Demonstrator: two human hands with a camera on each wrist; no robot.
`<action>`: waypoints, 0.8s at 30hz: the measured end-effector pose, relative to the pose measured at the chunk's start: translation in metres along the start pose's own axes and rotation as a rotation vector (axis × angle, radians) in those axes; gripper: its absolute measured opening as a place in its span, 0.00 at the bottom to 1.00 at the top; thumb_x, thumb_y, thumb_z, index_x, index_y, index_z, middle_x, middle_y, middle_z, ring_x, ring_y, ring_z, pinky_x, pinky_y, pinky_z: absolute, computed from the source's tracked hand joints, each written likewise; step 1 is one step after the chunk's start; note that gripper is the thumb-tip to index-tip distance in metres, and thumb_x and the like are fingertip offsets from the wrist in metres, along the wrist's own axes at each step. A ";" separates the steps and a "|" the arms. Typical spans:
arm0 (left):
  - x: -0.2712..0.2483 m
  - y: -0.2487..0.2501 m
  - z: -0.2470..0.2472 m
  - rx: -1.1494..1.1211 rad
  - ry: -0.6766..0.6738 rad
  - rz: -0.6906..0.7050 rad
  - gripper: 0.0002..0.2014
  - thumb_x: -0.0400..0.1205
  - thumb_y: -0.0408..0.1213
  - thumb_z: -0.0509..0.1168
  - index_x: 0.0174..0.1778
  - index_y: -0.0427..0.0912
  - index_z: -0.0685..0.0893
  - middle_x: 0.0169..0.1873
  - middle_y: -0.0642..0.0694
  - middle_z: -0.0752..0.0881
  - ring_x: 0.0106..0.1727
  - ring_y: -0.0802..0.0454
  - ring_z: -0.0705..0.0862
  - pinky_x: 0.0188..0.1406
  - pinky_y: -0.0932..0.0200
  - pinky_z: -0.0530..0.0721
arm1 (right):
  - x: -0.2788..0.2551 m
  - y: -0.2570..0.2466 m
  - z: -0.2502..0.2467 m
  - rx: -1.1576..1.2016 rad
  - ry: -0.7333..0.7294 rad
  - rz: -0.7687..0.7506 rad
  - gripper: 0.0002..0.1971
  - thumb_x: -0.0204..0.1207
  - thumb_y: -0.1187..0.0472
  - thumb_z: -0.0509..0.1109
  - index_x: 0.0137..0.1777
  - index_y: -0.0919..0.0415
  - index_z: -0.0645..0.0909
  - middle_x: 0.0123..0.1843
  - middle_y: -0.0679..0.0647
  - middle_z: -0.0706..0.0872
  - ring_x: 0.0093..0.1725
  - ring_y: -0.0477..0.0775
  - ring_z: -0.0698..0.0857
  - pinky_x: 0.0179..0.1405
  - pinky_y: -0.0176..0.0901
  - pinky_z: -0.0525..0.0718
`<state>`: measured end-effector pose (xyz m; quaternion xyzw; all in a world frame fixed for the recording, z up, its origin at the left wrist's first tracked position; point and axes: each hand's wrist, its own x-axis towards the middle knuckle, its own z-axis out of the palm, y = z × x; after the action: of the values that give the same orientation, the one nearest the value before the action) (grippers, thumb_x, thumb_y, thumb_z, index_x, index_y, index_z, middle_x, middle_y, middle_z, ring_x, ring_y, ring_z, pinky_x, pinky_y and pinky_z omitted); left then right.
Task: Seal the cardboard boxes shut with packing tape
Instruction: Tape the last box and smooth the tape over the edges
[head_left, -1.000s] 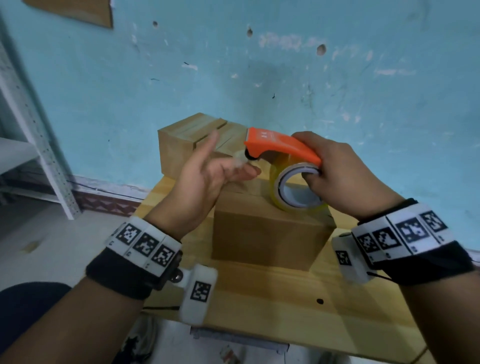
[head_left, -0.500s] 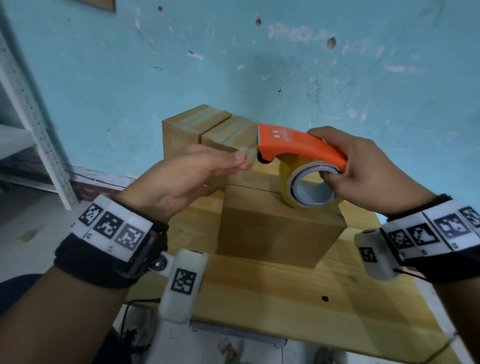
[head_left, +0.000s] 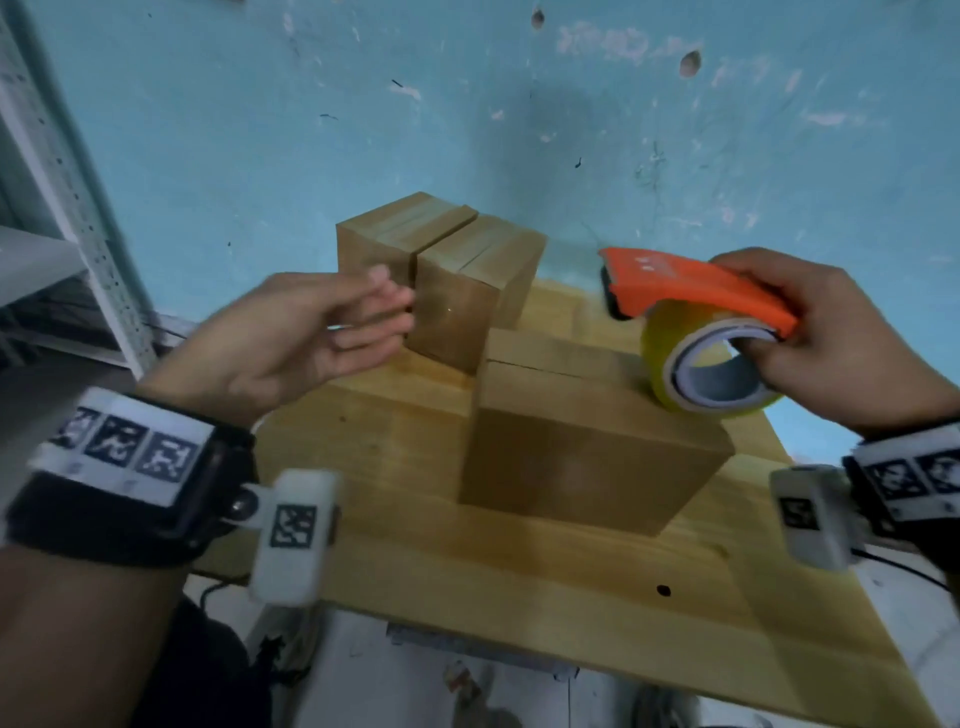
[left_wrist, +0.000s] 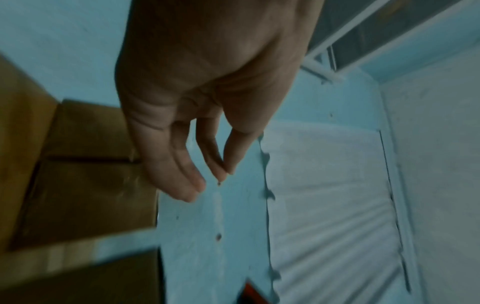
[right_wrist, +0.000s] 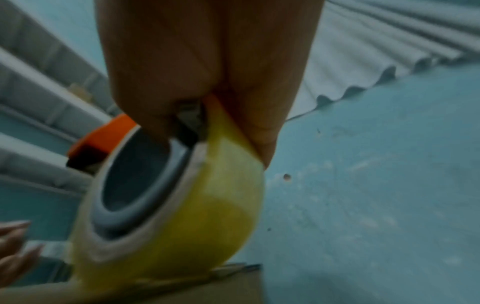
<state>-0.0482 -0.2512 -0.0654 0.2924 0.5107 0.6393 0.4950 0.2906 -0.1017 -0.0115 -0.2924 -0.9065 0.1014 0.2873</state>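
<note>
The right hand (head_left: 810, 332) has its grip curled around the orange tape holder (head_left: 691, 283), with fingers poked through the middle of the yellow tape roll (head_left: 706, 364). The roll sits just under that grip, over the far right corner of the near box (head_left: 582, 441). I cannot tell if it touches the box.

The left hand (head_left: 306, 332) holds nothing. Its grip is spread, fingers loose and mostly straight, and the fingertips (head_left: 395, 306) are just beside the front of the two back boxes (head_left: 452, 280). Those two stand side by side, a bit past that grip, close to the blue wall (head_left: 467, 130). All the boxes sit on the wooden counter (head_left: 519, 597).

The near box has its flaps down, but a thin dark line runs across its top. I see no tape over that line. The back boxes look shut too, and I cannot tell if they have tape. So I think the taping is mostly still left to do
</note>
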 end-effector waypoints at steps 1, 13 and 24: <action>-0.002 -0.006 0.015 0.021 -0.061 0.011 0.08 0.82 0.39 0.68 0.51 0.39 0.86 0.54 0.42 0.92 0.55 0.48 0.91 0.49 0.57 0.90 | 0.002 -0.004 0.004 -0.021 -0.013 -0.015 0.29 0.57 0.66 0.60 0.60 0.51 0.81 0.46 0.55 0.88 0.45 0.56 0.87 0.43 0.52 0.83; 0.014 -0.034 0.090 0.278 -0.194 0.161 0.34 0.78 0.43 0.74 0.80 0.48 0.70 0.56 0.49 0.90 0.59 0.54 0.88 0.67 0.52 0.82 | 0.007 -0.009 0.009 -0.058 -0.022 -0.059 0.26 0.59 0.66 0.61 0.59 0.51 0.81 0.40 0.44 0.85 0.40 0.37 0.83 0.32 0.23 0.72; 0.019 -0.033 0.088 0.186 -0.061 0.115 0.30 0.70 0.36 0.82 0.66 0.41 0.77 0.39 0.45 0.82 0.32 0.59 0.79 0.31 0.65 0.77 | 0.007 -0.003 0.012 -0.047 -0.003 -0.072 0.26 0.60 0.66 0.61 0.60 0.54 0.81 0.40 0.47 0.85 0.39 0.40 0.83 0.32 0.25 0.72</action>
<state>0.0338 -0.2018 -0.0719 0.3851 0.5348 0.6073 0.4436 0.2773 -0.1008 -0.0172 -0.2661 -0.9189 0.0703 0.2827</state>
